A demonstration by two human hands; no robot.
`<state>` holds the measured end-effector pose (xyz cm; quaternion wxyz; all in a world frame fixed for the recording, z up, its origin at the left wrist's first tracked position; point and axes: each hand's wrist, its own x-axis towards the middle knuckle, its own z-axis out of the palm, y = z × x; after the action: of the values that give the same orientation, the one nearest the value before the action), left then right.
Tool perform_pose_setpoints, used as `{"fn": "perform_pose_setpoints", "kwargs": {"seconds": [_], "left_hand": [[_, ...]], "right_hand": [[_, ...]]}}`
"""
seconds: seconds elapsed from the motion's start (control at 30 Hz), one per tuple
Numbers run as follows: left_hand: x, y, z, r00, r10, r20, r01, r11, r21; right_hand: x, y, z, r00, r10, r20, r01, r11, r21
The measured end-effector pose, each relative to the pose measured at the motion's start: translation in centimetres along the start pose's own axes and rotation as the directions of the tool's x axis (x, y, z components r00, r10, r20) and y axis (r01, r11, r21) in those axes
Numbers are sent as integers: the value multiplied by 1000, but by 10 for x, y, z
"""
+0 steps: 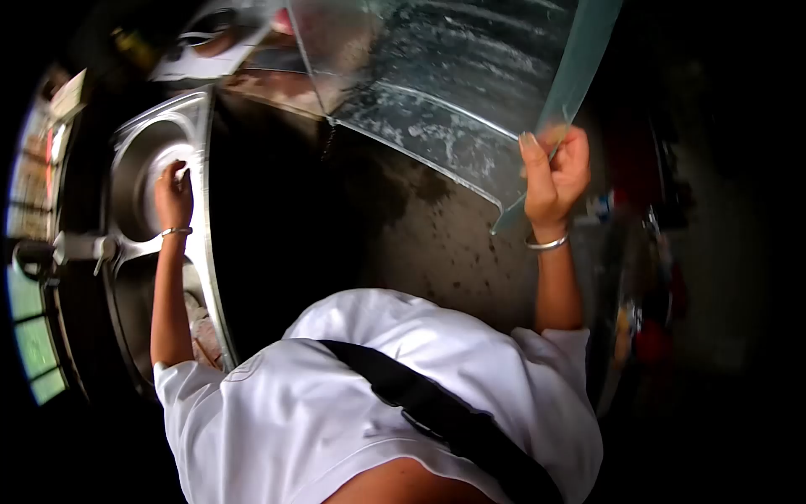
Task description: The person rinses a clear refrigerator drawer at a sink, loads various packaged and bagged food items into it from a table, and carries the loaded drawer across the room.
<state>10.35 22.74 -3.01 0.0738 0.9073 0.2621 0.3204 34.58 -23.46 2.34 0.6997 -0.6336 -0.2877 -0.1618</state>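
My right hand (557,175) pinches the edge of a large clear panel (453,109), its thumb on the near side. The panel looks like glass or plastic, is wet with whitish streaks and drops, and has a greenish side strip along its right. It is tilted, and its lower corner hangs over the floor. At the left, my left hand (174,198) is over the round basin of a steel sink (202,160). Its fingers are curled in, and whatever they may hold is hidden. A bangle circles each wrist.
A faucet (82,246) juts over the sink from the left. The second basin holds things too blurred to name. A counter (281,88) with a dark round pan-like item (211,34) lies beyond. The floor (445,256) has wet spots. Blurred items stand at the right.
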Motion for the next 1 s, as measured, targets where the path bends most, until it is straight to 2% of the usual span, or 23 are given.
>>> {"fn": "perform_pose_setpoints", "kwargs": {"seconds": [0.03,0.07,0.17,0.23,0.3,0.37,0.43,0.5,0.6,0.67,0.77,0.8,1.0], "left_hand": [[6,4,4,995,99,-6,-99,995,0],[10,14,11,994,98,48,-99,995,19],[26,82,22,927,368,69,-347,914,-211],[29,133,25,859,507,77,-453,821,-346],[27,176,30,772,630,89,-514,700,-496],[16,214,40,650,750,121,-510,549,-663],[3,261,49,517,854,60,-558,389,-733],[-11,308,61,441,897,44,-549,308,-777],[-27,354,82,346,935,77,-583,278,-764],[-28,367,89,264,958,114,-596,255,-762],[-17,364,87,141,973,183,-552,231,-802],[-15,357,90,124,979,159,-567,202,-798],[25,299,122,110,961,255,-634,266,-726]], "right_hand": [[1,-2,0,1000,22,4,-22,1000,13],[3,-4,0,999,43,6,-43,999,26],[5,-5,0,997,68,-27,-66,997,43],[8,-3,-3,997,61,-44,-59,997,42],[8,-2,-5,997,59,-55,-58,998,16],[8,-1,-9,998,42,-48,-41,999,24],[7,-2,-7,996,62,-64,-60,998,21],[7,-4,-8,992,87,-88,-87,996,-3],[1,-9,-3,984,117,-134,-127,989,-71],[-1,-13,5,979,118,-165,-138,984,-113],[-1,-28,13,987,115,-115,-133,977,-166],[-2,-31,19,987,108,-122,-129,975,-181],[-6,-33,40,972,136,-194,-181,955,-236]]}}
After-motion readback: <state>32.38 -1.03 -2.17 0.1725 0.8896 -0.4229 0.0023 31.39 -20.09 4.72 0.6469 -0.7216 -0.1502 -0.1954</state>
